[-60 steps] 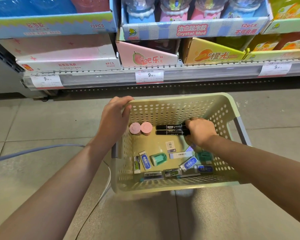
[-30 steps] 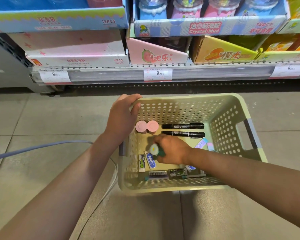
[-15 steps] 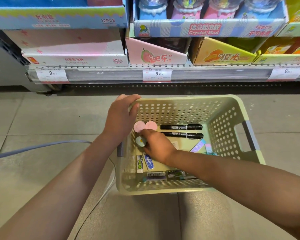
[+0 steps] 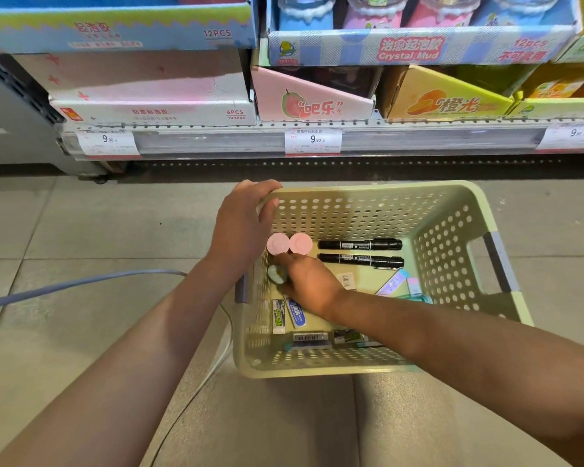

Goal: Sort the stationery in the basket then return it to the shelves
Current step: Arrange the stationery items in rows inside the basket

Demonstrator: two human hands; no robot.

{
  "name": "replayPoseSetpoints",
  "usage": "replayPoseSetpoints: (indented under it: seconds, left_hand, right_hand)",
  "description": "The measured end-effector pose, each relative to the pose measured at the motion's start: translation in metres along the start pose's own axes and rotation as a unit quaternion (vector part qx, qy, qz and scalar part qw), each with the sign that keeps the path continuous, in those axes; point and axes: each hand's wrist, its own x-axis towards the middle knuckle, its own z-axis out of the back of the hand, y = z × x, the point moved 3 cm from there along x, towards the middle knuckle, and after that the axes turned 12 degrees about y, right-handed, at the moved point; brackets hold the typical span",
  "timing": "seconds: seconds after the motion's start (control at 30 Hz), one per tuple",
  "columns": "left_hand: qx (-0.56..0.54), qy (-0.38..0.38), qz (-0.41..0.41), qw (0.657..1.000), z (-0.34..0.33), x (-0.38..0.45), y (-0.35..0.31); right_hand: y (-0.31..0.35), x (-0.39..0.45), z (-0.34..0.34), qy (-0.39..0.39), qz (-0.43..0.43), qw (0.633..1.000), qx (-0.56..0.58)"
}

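Observation:
A pale green perforated basket [image 4: 452, 227] stands on the floor tiles. My left hand [image 4: 243, 224] grips its far left rim. My right hand [image 4: 309, 281] is inside, closed around a small green round item [image 4: 276, 274] held against the left wall, just below two pink round items [image 4: 289, 243]. Two black markers [image 4: 359, 245] lie side by side along the far wall. Several erasers in printed sleeves [image 4: 292, 315] lie at the near left, and pastel erasers [image 4: 397, 281] lie to the right.
A shop shelf [image 4: 418, 139] with price tags runs across the back, holding display boxes of slime, pink [image 4: 314, 99] and yellow [image 4: 445, 99]. A grey cable [image 4: 81, 281] runs over the floor at the left.
My right hand left the markers, took the green round item from the basket's middle and carried it to the left wall below the pink items. My left hand stayed on the rim.

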Motion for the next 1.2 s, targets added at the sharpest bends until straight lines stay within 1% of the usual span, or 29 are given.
replayPoseSetpoints:
  seconds: [0.2, 0.47, 0.57, 0.67, 0.77, 0.87, 0.93, 1.0, 1.07, 1.13, 1.17, 1.2]
  left_hand:
    - [0.000, 0.001, -0.002, 1.000, 0.000, 0.000, 0.000]
    - [0.007, 0.000, -0.004, 1.000, -0.001, 0.001, 0.001]
    - [0.000, 0.000, -0.009, 1.000, 0.000, 0.001, 0.001]
    - [-0.006, 0.003, -0.012, 1.000, 0.000, 0.001, 0.001]
    - [-0.001, 0.001, -0.015, 1.000, -0.001, 0.001, 0.001]
    - [0.002, -0.001, -0.014, 1.000, -0.001, 0.000, 0.001]
    - [-0.001, 0.000, -0.011, 1.000, -0.002, 0.000, 0.001]
    - [0.000, 0.002, -0.008, 1.000, -0.001, 0.000, 0.001]
    - [0.005, 0.003, -0.009, 1.000, -0.001, -0.001, 0.001]
    - [0.011, 0.002, -0.013, 1.000, 0.000, -0.001, 0.000]
    - [0.013, 0.001, -0.014, 1.000, 0.000, -0.001, -0.001]
    - [0.015, 0.000, -0.015, 1.000, 0.001, -0.002, -0.002]
  right_hand:
    - [-0.006, -0.001, -0.002, -0.007, 0.020, 1.000, 0.009]
    - [-0.004, -0.010, 0.009, -0.011, 0.043, 0.999, -0.025]
    - [-0.005, -0.024, 0.025, 0.014, 0.049, 0.998, -0.042]
    - [-0.011, -0.040, 0.046, 0.034, 0.056, 0.994, -0.084]
    - [-0.027, -0.051, 0.066, 0.065, 0.021, 0.990, -0.126]
    - [-0.045, -0.059, 0.075, 0.133, -0.052, 0.980, -0.139]
    - [-0.058, -0.065, 0.075, 0.187, -0.090, 0.968, -0.143]
    - [-0.067, -0.071, 0.073, 0.238, -0.106, 0.949, -0.175]
    - [-0.072, -0.077, 0.069, 0.293, -0.130, 0.916, -0.243]
    - [-0.075, -0.082, 0.066, 0.338, -0.154, 0.871, -0.321]
    - [-0.077, -0.084, 0.065, 0.356, -0.168, 0.852, -0.346]
    - [-0.077, -0.086, 0.065, 0.366, -0.180, 0.840, -0.357]
